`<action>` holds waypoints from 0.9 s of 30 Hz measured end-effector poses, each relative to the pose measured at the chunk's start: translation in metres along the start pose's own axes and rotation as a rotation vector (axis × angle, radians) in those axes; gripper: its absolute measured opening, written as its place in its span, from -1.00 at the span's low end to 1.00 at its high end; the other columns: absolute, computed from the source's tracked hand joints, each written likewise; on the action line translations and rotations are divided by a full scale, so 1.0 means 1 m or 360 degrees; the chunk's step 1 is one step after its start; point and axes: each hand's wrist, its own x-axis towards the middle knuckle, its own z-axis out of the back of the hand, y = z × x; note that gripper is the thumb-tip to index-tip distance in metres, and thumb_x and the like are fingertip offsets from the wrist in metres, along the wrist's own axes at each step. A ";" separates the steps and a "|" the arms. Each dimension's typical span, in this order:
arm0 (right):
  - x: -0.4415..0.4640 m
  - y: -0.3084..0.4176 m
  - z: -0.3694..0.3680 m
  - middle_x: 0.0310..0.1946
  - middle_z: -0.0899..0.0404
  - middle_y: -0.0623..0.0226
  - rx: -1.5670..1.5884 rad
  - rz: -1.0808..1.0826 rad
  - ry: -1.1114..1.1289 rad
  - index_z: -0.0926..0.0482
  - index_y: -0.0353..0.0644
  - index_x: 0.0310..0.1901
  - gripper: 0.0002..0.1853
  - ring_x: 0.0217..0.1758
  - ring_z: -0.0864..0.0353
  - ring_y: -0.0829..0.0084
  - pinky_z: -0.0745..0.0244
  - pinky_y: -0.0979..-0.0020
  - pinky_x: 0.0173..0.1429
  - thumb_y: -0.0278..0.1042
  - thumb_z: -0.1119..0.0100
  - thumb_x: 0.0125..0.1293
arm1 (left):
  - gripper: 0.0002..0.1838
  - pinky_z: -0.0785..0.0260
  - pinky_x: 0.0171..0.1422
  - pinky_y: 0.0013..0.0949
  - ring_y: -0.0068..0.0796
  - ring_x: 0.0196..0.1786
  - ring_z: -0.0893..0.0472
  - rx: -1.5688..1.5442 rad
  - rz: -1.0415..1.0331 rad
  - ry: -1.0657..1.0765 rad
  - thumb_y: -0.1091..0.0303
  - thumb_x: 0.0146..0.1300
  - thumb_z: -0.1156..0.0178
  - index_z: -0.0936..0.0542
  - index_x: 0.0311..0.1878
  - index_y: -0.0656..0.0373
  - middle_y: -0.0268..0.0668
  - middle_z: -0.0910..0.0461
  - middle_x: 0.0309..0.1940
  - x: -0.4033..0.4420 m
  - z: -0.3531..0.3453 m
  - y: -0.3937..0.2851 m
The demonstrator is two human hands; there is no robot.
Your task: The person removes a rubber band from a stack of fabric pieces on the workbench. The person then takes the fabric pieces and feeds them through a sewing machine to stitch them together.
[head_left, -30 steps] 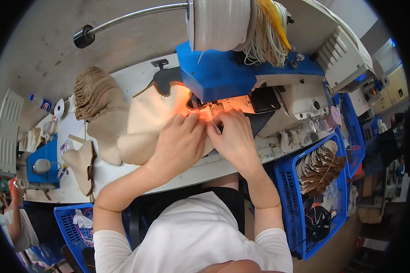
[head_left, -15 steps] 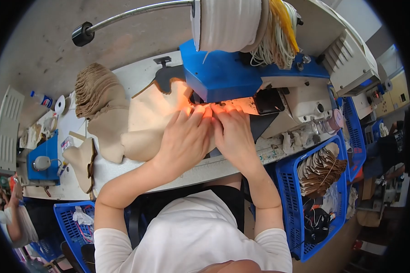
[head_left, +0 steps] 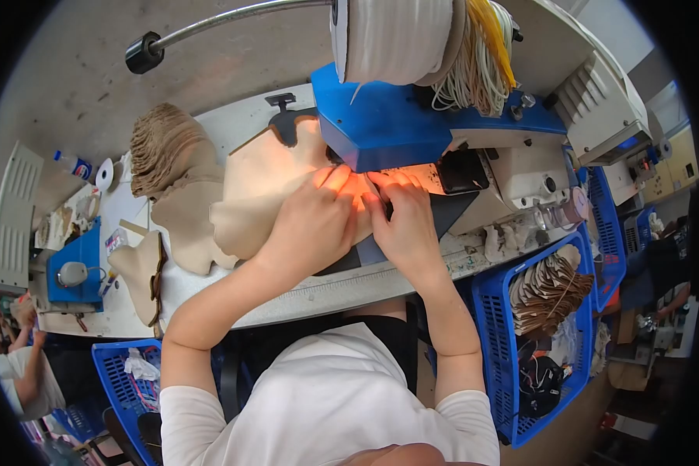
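Note:
A blue machine head (head_left: 388, 120) stands over the white table, with a lit area under it. A beige leather piece (head_left: 260, 190) lies left of and below the head, its near edge curled up. My left hand (head_left: 312, 221) rests on this piece, fingers bent and pressed together at its right part, close to the machine's working point. Beside it, my right hand (head_left: 402, 221) has thumb and fingers curled in at the piece's right edge; the fingertips are partly hidden, and a small dark gap shows between thumb and fingers.
Stacked beige pieces (head_left: 163, 147) and a loose brown-edged piece (head_left: 140, 276) lie left. A blue basket (head_left: 493, 334) holding bundled pieces (head_left: 547, 291) is at the right; another basket (head_left: 120, 373) stands lower left. A white spool (head_left: 396, 39) hangs above. A co-worker's arm (head_left: 31, 373) shows far left.
The beige piece has shifted and turned slightly under the machine head. My hands have moved slightly apart, and my right thumb has drawn away from its fingers. The co-worker's arms have moved.

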 end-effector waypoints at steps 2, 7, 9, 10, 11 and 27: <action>0.000 0.000 0.000 -0.26 -0.54 0.13 0.0038 -0.0016 0.0029 -0.62 -0.27 -0.09 -0.77 -0.10 -0.50 0.11 -0.32 0.15 0.05 -0.40 -0.15 0.25 | -0.78 -0.45 -0.05 -0.13 -0.03 -0.14 -0.56 0.0075 0.0028 0.0122 0.39 0.09 -0.21 -0.60 -0.23 0.32 -0.05 -0.58 -0.20 0.001 0.002 0.007; -0.003 -0.003 -0.002 -0.31 -0.51 0.22 -0.0132 0.0150 -0.0019 -0.65 -0.16 -0.12 -0.82 -0.09 -0.49 0.19 -0.31 0.17 0.00 -0.37 -0.17 0.27 | -0.77 -0.44 -0.08 -0.12 -0.01 -0.16 -0.55 0.0006 -0.0081 -0.0057 0.33 0.09 -0.24 -0.61 -0.28 0.33 -0.06 -0.58 -0.22 0.012 0.001 0.028; -0.004 -0.001 -0.003 -0.33 -0.49 0.24 -0.0175 0.0173 -0.0039 -0.66 -0.15 -0.13 -0.83 -0.09 -0.48 0.21 -0.30 0.18 0.01 -0.37 -0.18 0.27 | -0.78 -0.41 0.05 -0.09 -0.08 -0.17 -0.58 -0.0010 0.0071 0.0098 0.27 0.11 -0.25 -0.64 -0.27 0.22 -0.11 -0.61 -0.23 0.018 0.003 0.036; -0.004 -0.001 -0.002 -0.33 -0.48 0.26 -0.0195 0.0184 -0.0047 -0.66 -0.15 -0.14 -0.83 -0.09 -0.48 0.22 -0.30 0.18 0.02 -0.37 -0.18 0.28 | -0.77 -0.41 0.07 -0.09 -0.06 -0.16 -0.58 -0.0085 0.0164 0.0181 0.26 0.12 -0.25 -0.64 -0.25 0.22 -0.11 -0.61 -0.22 0.021 0.002 0.043; -0.004 -0.001 -0.002 -0.33 -0.48 0.26 -0.0200 0.0183 -0.0058 -0.66 -0.15 -0.13 -0.83 -0.09 -0.48 0.22 -0.30 0.19 0.02 -0.37 -0.18 0.27 | -0.76 -0.41 0.08 -0.09 -0.05 -0.14 -0.58 -0.0159 0.0257 0.0265 0.25 0.14 -0.26 -0.64 -0.23 0.22 -0.11 -0.60 -0.21 0.024 0.001 0.050; -0.006 0.002 0.000 -0.31 -0.54 0.30 -0.0040 0.0096 -0.0070 -0.68 -0.16 -0.17 -0.82 -0.12 -0.49 0.25 -0.30 0.25 0.07 -0.38 -0.27 0.19 | -0.53 -0.05 0.51 -0.08 0.20 0.51 -0.05 -0.0113 0.0325 0.0376 0.37 0.21 -0.14 -0.52 0.24 0.05 0.29 -0.01 0.43 -0.053 0.053 0.014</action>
